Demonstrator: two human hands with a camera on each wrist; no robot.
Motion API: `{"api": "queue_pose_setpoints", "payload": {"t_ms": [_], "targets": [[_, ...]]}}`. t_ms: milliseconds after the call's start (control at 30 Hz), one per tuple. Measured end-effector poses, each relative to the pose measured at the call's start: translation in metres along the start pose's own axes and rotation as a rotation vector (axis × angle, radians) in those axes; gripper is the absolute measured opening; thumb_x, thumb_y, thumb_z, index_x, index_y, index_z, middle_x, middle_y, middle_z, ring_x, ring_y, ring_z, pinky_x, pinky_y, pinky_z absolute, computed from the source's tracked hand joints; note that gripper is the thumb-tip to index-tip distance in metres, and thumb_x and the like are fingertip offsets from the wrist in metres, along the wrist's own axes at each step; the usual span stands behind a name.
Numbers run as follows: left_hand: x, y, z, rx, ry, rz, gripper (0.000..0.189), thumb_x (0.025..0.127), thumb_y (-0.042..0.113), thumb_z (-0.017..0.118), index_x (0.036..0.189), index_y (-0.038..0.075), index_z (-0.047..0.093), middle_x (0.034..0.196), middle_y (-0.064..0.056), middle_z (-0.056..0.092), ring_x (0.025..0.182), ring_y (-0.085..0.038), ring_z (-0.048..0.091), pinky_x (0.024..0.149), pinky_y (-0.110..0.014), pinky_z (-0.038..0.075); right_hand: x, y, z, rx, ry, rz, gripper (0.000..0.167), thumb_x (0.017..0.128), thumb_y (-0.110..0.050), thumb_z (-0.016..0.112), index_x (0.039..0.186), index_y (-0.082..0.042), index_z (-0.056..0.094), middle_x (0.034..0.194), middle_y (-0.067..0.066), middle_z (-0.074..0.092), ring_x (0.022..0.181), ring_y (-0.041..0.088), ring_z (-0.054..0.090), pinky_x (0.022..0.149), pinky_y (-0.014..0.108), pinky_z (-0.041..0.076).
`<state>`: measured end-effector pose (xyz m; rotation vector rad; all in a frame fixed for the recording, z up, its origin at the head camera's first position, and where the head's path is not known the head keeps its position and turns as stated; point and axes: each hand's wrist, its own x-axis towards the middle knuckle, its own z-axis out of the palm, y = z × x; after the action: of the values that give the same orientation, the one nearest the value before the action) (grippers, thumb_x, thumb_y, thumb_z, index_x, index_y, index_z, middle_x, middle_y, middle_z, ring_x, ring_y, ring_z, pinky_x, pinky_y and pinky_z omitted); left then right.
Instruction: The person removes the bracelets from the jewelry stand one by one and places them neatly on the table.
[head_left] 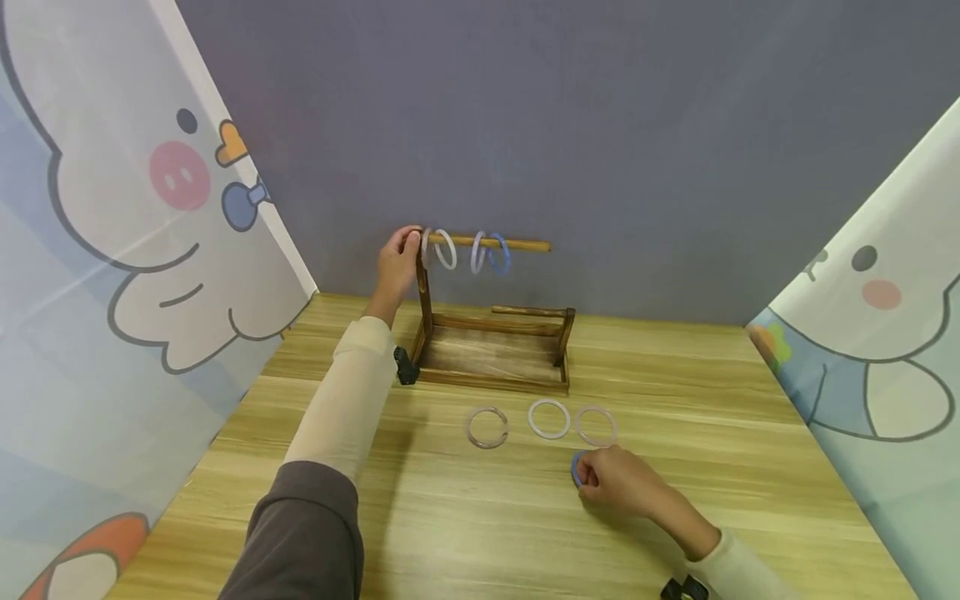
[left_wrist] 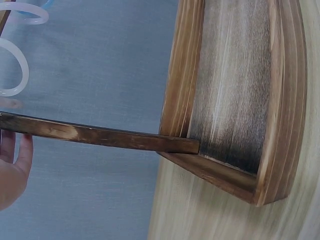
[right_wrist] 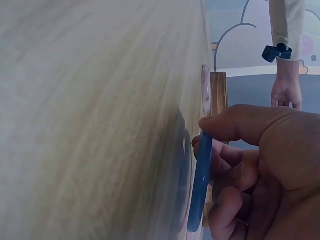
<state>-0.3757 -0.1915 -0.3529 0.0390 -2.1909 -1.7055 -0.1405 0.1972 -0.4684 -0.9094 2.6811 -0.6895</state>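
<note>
Yellowish wood grain covers the table [head_left: 247,475], which bears a brown bangle rack [head_left: 487,382]. Stretched forward and raised, the left hand [head_left: 396,262] grips the top of the rack's post [head_left: 425,300]. Low at right, the right hand [head_left: 618,481] slants inward, thumb and curled fingers clamped on a blue bangle [right_wrist: 201,185] near the table. Three loose bangles [head_left: 549,402] lie beyond; four more bangles [head_left: 453,250] hang on the rack.

Head view fairly bright, evenly lit; pale sheen on tabletop [head_left: 465,517], soft shadow right of left sleeve [head_left: 341,408]. Grey backdrop [head_left: 600,150] duller; small details soft. Left wrist view cooler; wooden stand [left_wrist: 292,100] bows near right edge. Right wrist view bluish, right hand [right_wrist: 285,150] dim; tabletop grain blurry, dark soft-edged shadow beside blue ring [right_wrist: 200,185].
</note>
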Motion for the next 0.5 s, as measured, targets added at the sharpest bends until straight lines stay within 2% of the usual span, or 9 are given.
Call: {"api": "queue_pose_setpoints", "payload": {"t_ms": [500], "targets": [[-0.0016, 0.0007, -0.0012, -0.007, -0.014, -0.002, 0.039, 0.108, 0.038, 0.048, 0.14, 0.019, 0.06, 0.134, -0.01, 0.061, 0.117, -0.022, 0.057, 0.101, -0.038, 0.048, -0.0061, 0.0043, 0.0029, 0.04, 0.006, -0.02, 0.023, 0.086, -0.008, 0.074, 0.078, -0.018, 0.055, 0.068, -0.014, 0.05, 0.057, -0.006, 0.041, 0.053, 0.014, 0.04]]}}
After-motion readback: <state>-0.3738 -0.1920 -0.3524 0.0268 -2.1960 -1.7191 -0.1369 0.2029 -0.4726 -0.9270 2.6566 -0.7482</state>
